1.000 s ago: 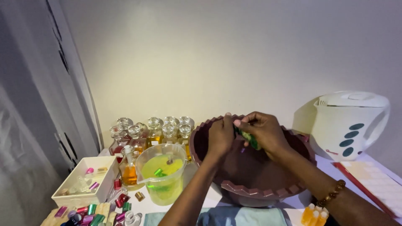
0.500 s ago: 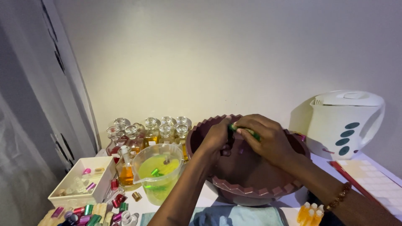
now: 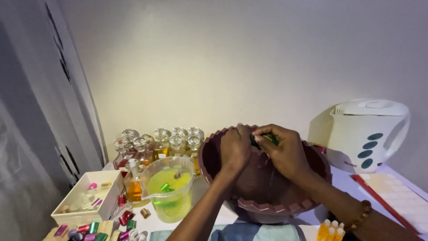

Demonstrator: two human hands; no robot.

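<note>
Both my hands are together over a large maroon basin [image 3: 272,207] on the table. My left hand [image 3: 235,149] and my right hand [image 3: 285,151] pinch a small green item [image 3: 263,139] between their fingers above the basin's middle. Its exact shape is hidden by my fingers. A thin stream of liquid seems to drip from it into the basin. A beaded bracelet [image 3: 362,214] sits on my right wrist.
Left of the basin stands a clear jug of yellow-green liquid [image 3: 169,192], with several glass stoppered bottles [image 3: 160,143] behind it. A white box [image 3: 87,203] and small coloured caps [image 3: 96,227] lie at the lower left. A white kettle [image 3: 368,134] stands at the right.
My hands have stayed over the basin, working the green item between the fingers. The view has shifted slightly.
</note>
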